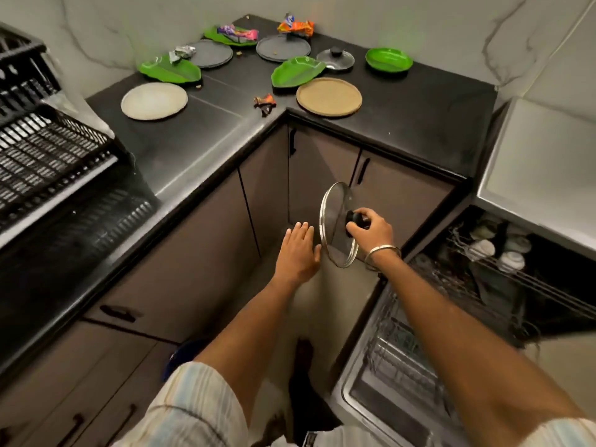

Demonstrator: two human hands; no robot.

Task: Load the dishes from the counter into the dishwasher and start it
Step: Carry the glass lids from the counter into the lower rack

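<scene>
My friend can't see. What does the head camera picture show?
The right hand grips a glass lid by its black knob, on edge, beside the open dishwasher. The left hand is open near it. Plates and wrappers remain on the black counter.

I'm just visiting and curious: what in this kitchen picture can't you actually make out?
Head view only:
- Dishwasher: lower rack cut off by the right arm and the frame's bottom edge; its controls don't show.
- Upper rack contents: dark and small, pieces can't be told apart.
- Glass lid: its knob is mostly covered by the right hand.
- Wrappers at the counter's back: print too small to read.
</scene>
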